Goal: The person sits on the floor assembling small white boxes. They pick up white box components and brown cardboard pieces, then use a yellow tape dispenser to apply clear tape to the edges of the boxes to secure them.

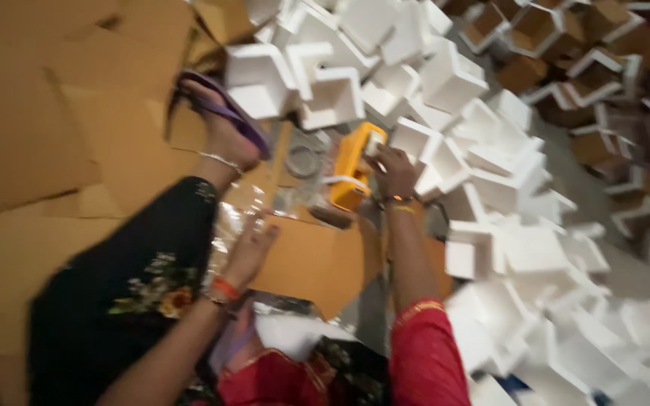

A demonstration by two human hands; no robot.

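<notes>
I sit on the floor among cardboard sheets. My left hand lies flat with fingers apart on a brown cardboard box flap. My right hand is stretched forward and grips a yellow tape dispenser over the box's far side. A strip of shiny clear tape or plastic shows beside my left hand. The picture is blurred by motion.
A big heap of white foam corner pieces fills the right and top. Flat brown cardboard sheets cover the left. My foot in a purple sandal and my black-clad leg stretch out at left. Brown boxes with white edging lie at top right.
</notes>
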